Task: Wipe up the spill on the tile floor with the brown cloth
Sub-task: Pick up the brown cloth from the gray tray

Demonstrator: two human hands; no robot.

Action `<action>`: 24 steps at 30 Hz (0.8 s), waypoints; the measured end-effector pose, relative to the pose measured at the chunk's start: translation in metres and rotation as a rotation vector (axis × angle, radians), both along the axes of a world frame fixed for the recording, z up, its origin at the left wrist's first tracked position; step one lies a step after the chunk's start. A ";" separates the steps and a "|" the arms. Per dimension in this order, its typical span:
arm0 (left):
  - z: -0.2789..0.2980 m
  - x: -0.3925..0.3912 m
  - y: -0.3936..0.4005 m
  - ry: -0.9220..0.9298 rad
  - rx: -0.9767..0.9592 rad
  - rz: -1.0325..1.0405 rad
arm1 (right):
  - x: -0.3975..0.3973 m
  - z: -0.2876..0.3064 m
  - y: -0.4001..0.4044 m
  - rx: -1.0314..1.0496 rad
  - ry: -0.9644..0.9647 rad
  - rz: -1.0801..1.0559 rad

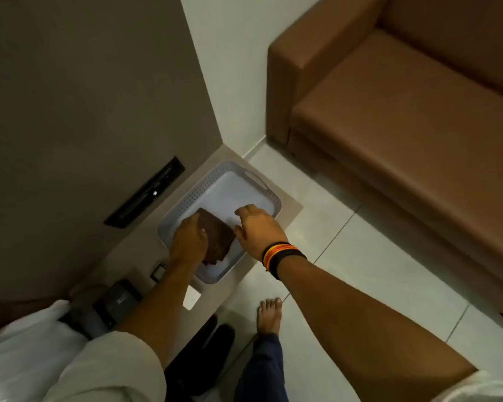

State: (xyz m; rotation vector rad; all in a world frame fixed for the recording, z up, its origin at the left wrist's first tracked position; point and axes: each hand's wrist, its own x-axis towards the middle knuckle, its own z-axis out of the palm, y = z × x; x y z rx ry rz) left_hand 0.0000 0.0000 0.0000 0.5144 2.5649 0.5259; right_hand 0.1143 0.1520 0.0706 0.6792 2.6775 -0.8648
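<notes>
A folded brown cloth [219, 237] lies inside a pale grey perforated basket [183, 198] that stands on a low beige ledge against the wall. My left hand [188, 242] rests on the cloth's left edge, fingers curled over it. My right hand [257, 227], with coloured bands at the wrist, hovers just right of the cloth over the basket floor, fingers spread and holding nothing. The white tile floor [360, 256] stretches to the right; no spill shows on it in this view.
A brown sofa [404, 111] fills the upper right. A black panel [145, 192] is set in the dark wall. Dark devices [116, 303] and a small switch sit on the ledge. My bare foot [269, 314] and black shoes [204, 352] are below.
</notes>
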 end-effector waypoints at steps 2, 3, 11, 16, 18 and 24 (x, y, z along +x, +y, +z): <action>-0.022 -0.016 0.000 -0.030 -0.064 -0.021 | -0.013 -0.033 -0.009 -0.051 -0.043 -0.008; -0.033 -0.023 -0.001 -0.035 -0.075 -0.018 | -0.018 -0.051 -0.014 -0.077 -0.064 -0.020; -0.105 -0.054 -0.011 -0.101 -0.189 0.000 | -0.055 -0.144 -0.033 -0.238 -0.141 -0.182; -0.112 -0.065 -0.009 0.049 -0.339 -0.079 | -0.072 -0.168 -0.036 -0.281 -0.196 -0.255; -0.110 -0.070 -0.005 0.051 -0.413 -0.076 | -0.079 -0.172 -0.037 -0.265 -0.215 -0.242; -0.096 -0.072 0.002 -0.097 -0.204 0.053 | -0.079 -0.159 -0.043 -0.410 -0.090 -0.338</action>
